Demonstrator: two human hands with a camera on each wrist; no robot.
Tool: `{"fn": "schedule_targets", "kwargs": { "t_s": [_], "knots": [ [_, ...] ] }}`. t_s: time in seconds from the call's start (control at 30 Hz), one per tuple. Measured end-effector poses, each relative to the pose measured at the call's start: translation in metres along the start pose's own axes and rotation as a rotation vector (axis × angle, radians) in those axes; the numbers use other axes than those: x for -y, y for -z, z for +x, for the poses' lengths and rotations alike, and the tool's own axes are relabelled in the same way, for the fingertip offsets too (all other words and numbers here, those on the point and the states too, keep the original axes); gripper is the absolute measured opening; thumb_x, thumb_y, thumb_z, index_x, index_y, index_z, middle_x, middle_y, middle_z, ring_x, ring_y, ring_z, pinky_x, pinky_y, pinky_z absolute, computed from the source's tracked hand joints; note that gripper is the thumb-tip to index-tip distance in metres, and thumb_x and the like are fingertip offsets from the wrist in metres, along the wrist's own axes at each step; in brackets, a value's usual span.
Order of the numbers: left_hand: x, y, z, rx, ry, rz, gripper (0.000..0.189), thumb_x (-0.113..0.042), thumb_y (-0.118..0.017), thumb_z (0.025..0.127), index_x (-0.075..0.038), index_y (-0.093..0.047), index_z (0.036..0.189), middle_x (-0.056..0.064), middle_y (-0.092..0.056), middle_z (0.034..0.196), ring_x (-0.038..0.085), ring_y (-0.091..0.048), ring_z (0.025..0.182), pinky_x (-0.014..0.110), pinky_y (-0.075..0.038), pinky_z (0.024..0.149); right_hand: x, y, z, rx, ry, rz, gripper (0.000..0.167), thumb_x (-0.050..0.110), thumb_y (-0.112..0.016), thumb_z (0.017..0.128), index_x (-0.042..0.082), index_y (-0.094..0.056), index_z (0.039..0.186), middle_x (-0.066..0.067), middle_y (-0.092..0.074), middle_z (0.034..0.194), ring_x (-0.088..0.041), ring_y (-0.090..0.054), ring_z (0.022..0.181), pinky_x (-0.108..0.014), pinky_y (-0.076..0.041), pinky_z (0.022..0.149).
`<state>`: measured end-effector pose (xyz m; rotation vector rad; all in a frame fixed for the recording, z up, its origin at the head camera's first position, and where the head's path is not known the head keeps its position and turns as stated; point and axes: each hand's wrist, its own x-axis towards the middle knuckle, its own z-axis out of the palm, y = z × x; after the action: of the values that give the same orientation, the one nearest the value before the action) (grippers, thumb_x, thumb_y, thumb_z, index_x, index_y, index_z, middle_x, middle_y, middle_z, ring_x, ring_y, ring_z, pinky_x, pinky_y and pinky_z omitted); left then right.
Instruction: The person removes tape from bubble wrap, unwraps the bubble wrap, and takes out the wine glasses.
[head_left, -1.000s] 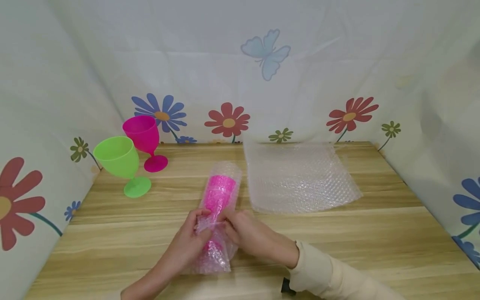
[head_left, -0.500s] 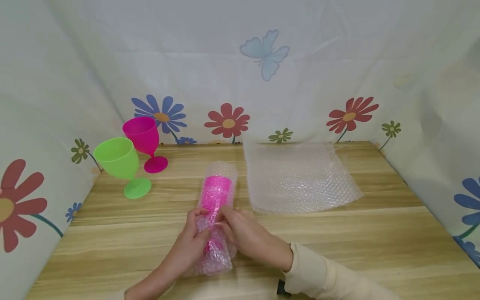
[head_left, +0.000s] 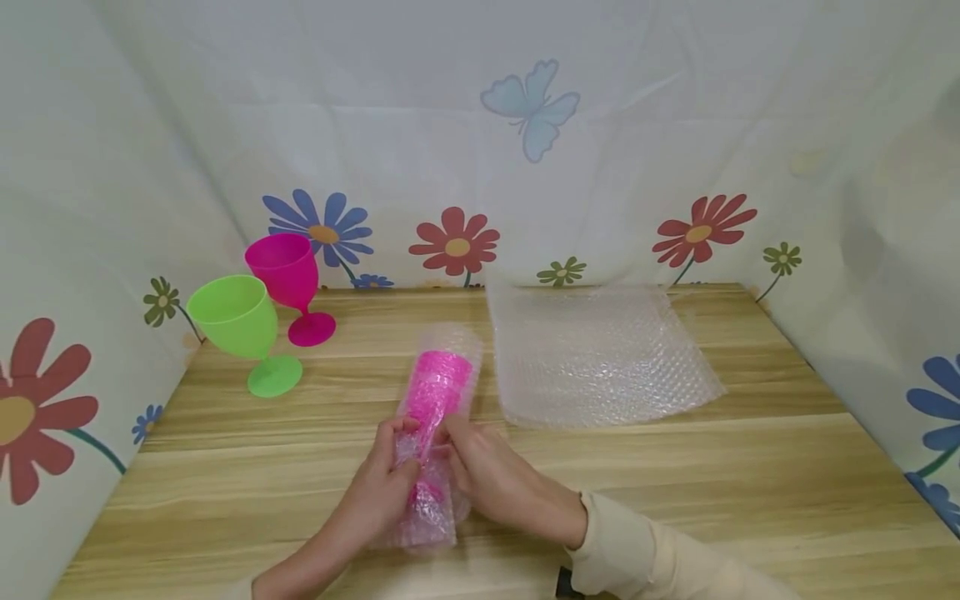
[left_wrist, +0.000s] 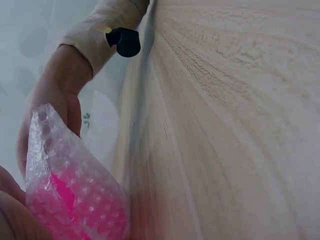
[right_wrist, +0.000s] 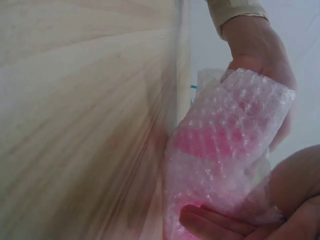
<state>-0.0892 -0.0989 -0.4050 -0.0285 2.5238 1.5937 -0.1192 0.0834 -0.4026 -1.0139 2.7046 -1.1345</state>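
Observation:
A pink goblet [head_left: 442,375] lies on its side, rolled in clear bubble wrap [head_left: 423,529], bowl pointing away from me. My left hand [head_left: 382,483] grips the wrapped stem from the left, thumb on top. From the right, my right hand [head_left: 498,483] pinches the wrap at the stem with thumb and fingers. In the right wrist view, fingers [right_wrist: 205,222] lie along the underside of the wrap, and the loose wrap end [right_wrist: 265,95] sticks out past the foot. The left wrist view shows the same bubbled end [left_wrist: 47,130] over the pink foot.
A green goblet [head_left: 238,321] and a second pink goblet [head_left: 288,271] stand upright at the left of the wooden table [head_left: 675,483]. A flat sheet of bubble wrap [head_left: 592,358] lies at the back right. Flowered cloth walls [head_left: 390,150] enclose the table.
The wrapped goblet's top swung slightly left, then back right. The right hand shifted a little to the left and keeps its pinch on the wrap; the left hand barely moved.

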Motion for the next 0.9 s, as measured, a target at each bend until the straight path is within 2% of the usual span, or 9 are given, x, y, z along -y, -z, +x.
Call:
{"fn": "schedule_targets", "kwargs": {
  "t_s": [0.1,0.17,0.23,0.33,0.43,0.53,0.63,0.8,0.9],
  "knots": [
    [0.001,0.002,0.000,-0.004,0.023,-0.041,0.043,-0.006,-0.051,0.100,-0.011,-0.043,0.142,0.033,-0.041,0.152,0.049,-0.054,0.123,0.066,-0.048,0.097,-0.003,0.001,0.000,-0.014,-0.017,0.027,0.019,-0.010,-0.057,0.096,-0.001,-0.062,0.112,-0.013,-0.072,0.096,-0.012,-0.070,0.080,-0.015,-0.056,0.067],
    [0.002,0.005,0.000,-0.001,0.028,-0.040,0.042,-0.010,-0.053,0.101,-0.010,-0.044,0.142,0.033,-0.036,0.156,0.052,-0.040,0.138,0.071,-0.037,0.107,-0.005,0.002,0.001,-0.023,-0.032,0.059,0.017,-0.008,-0.060,0.096,-0.001,-0.063,0.110,-0.008,-0.070,0.089,-0.007,-0.062,0.068,-0.016,-0.054,0.059],
    [0.002,0.008,0.001,0.018,0.022,-0.003,0.043,-0.017,-0.059,0.101,-0.008,-0.045,0.141,0.032,-0.034,0.156,0.054,-0.039,0.139,0.072,-0.037,0.107,-0.006,0.002,0.001,-0.023,-0.046,0.099,0.014,-0.005,-0.064,0.095,0.002,-0.064,0.107,-0.005,-0.069,0.087,-0.003,-0.060,0.066,-0.016,-0.054,0.059],
    [-0.001,0.015,0.008,0.031,0.010,0.119,0.052,-0.037,-0.066,0.099,-0.004,-0.050,0.135,0.031,-0.037,0.152,0.052,-0.049,0.130,0.066,-0.046,0.101,-0.006,0.001,0.002,-0.025,-0.069,0.165,0.011,-0.001,-0.070,0.094,0.006,-0.065,0.101,-0.002,-0.069,0.089,-0.002,-0.062,0.073,-0.017,-0.056,0.065],
    [-0.003,0.020,0.019,0.033,0.002,0.201,0.061,-0.049,-0.070,0.095,0.002,-0.054,0.123,0.030,-0.044,0.138,0.040,-0.059,0.112,0.051,-0.057,0.086,-0.006,0.001,0.002,-0.052,-0.090,0.209,0.014,0.001,-0.075,0.092,0.009,-0.063,0.092,0.001,-0.067,0.087,-0.004,-0.063,0.076,-0.019,-0.057,0.068],
    [-0.002,0.022,0.029,0.034,-0.002,0.202,0.060,-0.047,-0.077,0.091,0.006,-0.056,0.109,0.024,-0.051,0.116,0.028,-0.058,0.089,0.036,-0.054,0.067,-0.004,0.001,0.000,-0.090,-0.110,0.215,0.016,-0.001,-0.075,0.090,0.007,-0.062,0.093,0.001,-0.064,0.083,-0.006,-0.059,0.072,-0.022,-0.056,0.062],
    [0.000,0.022,0.033,0.034,-0.015,0.179,0.058,-0.042,-0.084,0.086,0.006,-0.057,0.103,0.018,-0.052,0.102,0.023,-0.053,0.080,0.031,-0.049,0.060,-0.004,0.003,-0.006,-0.117,-0.149,0.228,0.023,-0.004,-0.073,0.089,0.001,-0.060,0.107,0.001,-0.060,0.080,-0.006,-0.056,0.068,-0.023,-0.054,0.059],
    [0.003,0.025,0.031,0.025,0.010,0.178,0.056,-0.036,-0.078,0.093,0.005,-0.048,0.118,0.023,-0.053,0.117,0.031,-0.059,0.097,0.042,-0.056,0.076,-0.008,0.011,-0.014,-0.123,-0.197,0.262,0.044,-0.007,-0.071,0.086,-0.004,-0.053,0.126,0.003,-0.058,0.074,-0.008,-0.055,0.062,-0.024,-0.052,0.055],
    [0.003,0.026,0.030,0.039,0.026,0.178,0.069,-0.032,-0.072,0.098,0.004,-0.032,0.140,0.028,-0.046,0.136,0.041,-0.057,0.118,0.055,-0.053,0.095,-0.010,0.015,-0.015,-0.115,-0.192,0.256,0.048,-0.009,-0.071,0.085,-0.006,-0.053,0.129,0.004,-0.059,0.071,-0.007,-0.055,0.060,-0.023,-0.051,0.055]
  ]
}}
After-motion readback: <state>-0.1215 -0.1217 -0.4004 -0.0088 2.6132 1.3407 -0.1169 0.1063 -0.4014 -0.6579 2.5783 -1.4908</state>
